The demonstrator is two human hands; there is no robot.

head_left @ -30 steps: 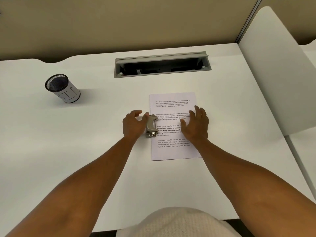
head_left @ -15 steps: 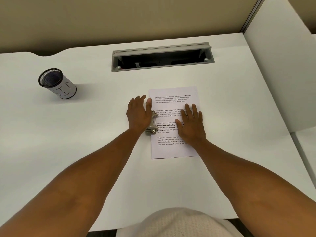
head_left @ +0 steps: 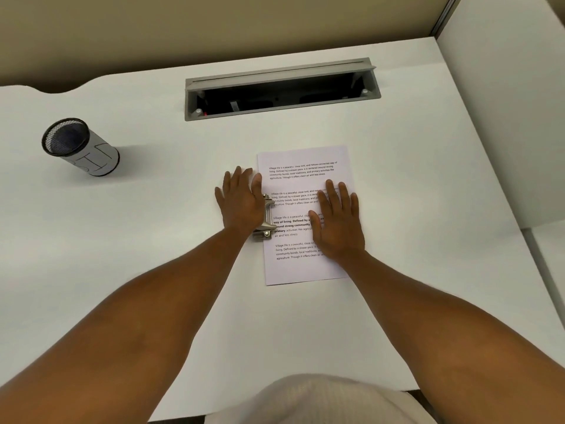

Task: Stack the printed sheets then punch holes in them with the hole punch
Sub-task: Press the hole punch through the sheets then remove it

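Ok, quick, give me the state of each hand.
Left hand: open, fingers straight, pressing down on the hole punch.
Right hand: open, flat on the printed sheets.

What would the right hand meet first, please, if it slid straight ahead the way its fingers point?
Only more of the white printed sheets that the right hand lies on, then bare white desk; further on, seemingly, the grey recessed cable tray.
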